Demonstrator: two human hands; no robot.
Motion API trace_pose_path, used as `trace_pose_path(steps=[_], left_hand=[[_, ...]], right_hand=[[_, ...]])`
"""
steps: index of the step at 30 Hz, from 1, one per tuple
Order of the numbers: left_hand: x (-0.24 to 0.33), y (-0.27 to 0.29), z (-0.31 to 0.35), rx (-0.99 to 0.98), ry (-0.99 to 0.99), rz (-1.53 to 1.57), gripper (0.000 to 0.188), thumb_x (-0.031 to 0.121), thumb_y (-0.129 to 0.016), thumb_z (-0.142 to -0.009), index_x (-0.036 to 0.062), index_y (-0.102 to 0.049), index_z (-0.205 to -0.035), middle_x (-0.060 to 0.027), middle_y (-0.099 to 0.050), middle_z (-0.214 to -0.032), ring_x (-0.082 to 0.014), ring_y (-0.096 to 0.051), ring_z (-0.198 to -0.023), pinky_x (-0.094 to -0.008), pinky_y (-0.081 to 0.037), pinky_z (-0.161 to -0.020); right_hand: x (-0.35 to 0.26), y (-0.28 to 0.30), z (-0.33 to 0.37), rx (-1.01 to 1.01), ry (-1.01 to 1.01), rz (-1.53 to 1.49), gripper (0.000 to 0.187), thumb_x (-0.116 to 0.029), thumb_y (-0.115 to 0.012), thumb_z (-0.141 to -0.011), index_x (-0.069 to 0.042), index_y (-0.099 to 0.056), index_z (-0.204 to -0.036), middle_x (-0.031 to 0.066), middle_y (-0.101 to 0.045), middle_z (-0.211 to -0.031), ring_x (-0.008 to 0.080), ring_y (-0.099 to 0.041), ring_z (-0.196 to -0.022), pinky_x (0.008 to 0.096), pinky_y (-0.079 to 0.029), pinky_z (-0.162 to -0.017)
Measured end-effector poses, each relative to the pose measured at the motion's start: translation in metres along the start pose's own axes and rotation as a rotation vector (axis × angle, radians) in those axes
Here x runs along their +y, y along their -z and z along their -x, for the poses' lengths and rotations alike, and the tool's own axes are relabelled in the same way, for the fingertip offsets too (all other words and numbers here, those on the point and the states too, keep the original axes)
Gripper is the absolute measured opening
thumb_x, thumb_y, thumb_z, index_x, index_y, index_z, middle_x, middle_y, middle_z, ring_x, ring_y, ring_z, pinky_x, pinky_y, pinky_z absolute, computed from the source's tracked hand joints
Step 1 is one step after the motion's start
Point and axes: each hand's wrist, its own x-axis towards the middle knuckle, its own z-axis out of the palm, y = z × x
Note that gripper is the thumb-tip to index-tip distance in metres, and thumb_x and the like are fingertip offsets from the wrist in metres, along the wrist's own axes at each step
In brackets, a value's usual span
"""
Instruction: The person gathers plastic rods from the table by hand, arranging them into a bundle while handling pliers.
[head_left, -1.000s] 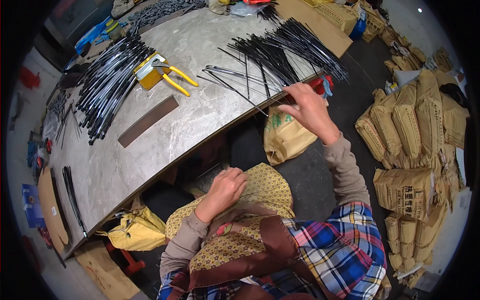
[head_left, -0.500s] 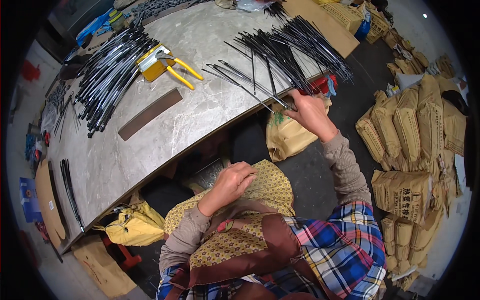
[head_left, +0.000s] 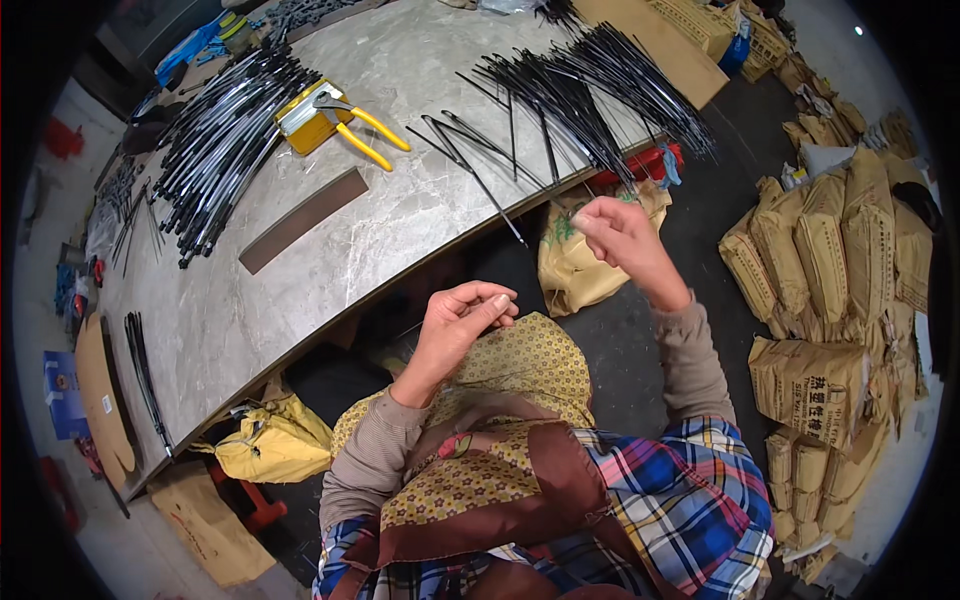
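My left hand (head_left: 462, 328) is raised above my patterned apron (head_left: 535, 375), thumb pressed to curled fingers. Off the table edge, over a tan sack (head_left: 575, 270), hovers my right hand (head_left: 622, 243) with its fingers pinched. Whatever either hand holds, if anything, is too small or hidden to make out. Nearest the right hand, a few loose thin black rods (head_left: 485, 190) lie on the table, one with its tip past the edge. Beyond them is a heap of similar black rods (head_left: 560, 100). A larger pile of shiny black rods (head_left: 225, 140) lies at the left.
Yellow-handled pliers (head_left: 360, 130) rest against a yellow and silver block (head_left: 305, 118). A flat brown bar (head_left: 305, 220) lies on the grey table (head_left: 400, 210). Several more rods (head_left: 147, 385) sit at the near left corner. Stacked brown paper sacks (head_left: 830, 250) stand at the right.
My right hand has drawn back from the rods at the table edge toward me. My left hand has risen slightly, its thumb now facing up. The loose rods have shifted a little.
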Motion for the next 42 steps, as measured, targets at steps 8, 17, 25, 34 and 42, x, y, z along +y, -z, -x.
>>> trace_pose_path(steps=[8, 17, 25, 34, 42], left_hand=[[0.01, -0.004, 0.004, -0.008, -0.005, 0.03, 0.018, 0.011, -0.062, -0.095, -0.0029, -0.069, -0.104, -0.0076, -0.07, -0.084, -0.0098, -0.064, -0.074, -0.0228, -0.051, -0.07], [0.025, 0.0, 0.011, 0.009, 0.041, 0.013, 0.023, 0.013, -0.06, -0.096, -0.0039, -0.066, -0.11, -0.0082, -0.069, -0.086, -0.0101, -0.062, -0.072, -0.0234, -0.05, -0.066], [0.058, -0.028, -0.018, 0.191, 0.029, 0.597, 0.041, 0.026, -0.047, -0.104, -0.0048, -0.049, -0.13, -0.0119, -0.066, -0.092, -0.0157, -0.062, -0.076, -0.0278, -0.05, -0.065], [0.074, -0.019, 0.018, 0.017, -0.176, 0.361, 0.038, 0.026, -0.032, -0.108, -0.0057, -0.052, -0.115, -0.0007, -0.039, -0.054, -0.0057, -0.025, -0.04, -0.0216, -0.023, -0.04], [0.058, -0.002, -0.029, 0.058, -0.056, 0.334, 0.039, 0.027, -0.039, -0.106, -0.0063, -0.054, -0.12, -0.0048, -0.057, -0.07, -0.0062, -0.04, -0.046, -0.0193, -0.03, -0.042]], right_hand=[[0.039, -0.037, 0.007, 0.002, 0.164, 0.384, 0.011, -0.013, -0.061, -0.095, -0.002, -0.057, -0.094, -0.0051, -0.049, -0.065, 0.0007, -0.043, -0.054, 0.0202, -0.033, -0.046], [0.001, -0.058, 0.028, 0.02, 0.027, -0.129, 0.014, -0.014, -0.055, -0.099, -0.001, -0.056, -0.105, -0.0031, -0.052, -0.061, 0.0003, -0.042, -0.049, 0.0175, -0.031, -0.044], [0.0, -0.088, 0.054, -0.202, 0.235, 0.099, 0.009, -0.008, -0.059, -0.094, -0.001, -0.06, -0.099, 0.0036, -0.058, -0.067, 0.0082, -0.054, -0.057, 0.0254, -0.043, -0.053], [0.032, -0.004, -0.028, 0.643, 0.484, 1.162, 0.022, -0.021, -0.066, -0.088, -0.002, -0.061, -0.097, 0.0141, -0.06, -0.074, 0.0339, -0.058, -0.064, 0.0425, -0.048, -0.059], [0.013, 0.019, -0.046, 0.021, -0.004, -0.513, 0.022, -0.019, -0.055, -0.098, 0.002, -0.063, -0.096, -0.0019, -0.053, -0.062, 0.0033, -0.041, -0.049, 0.0172, -0.031, -0.044]])
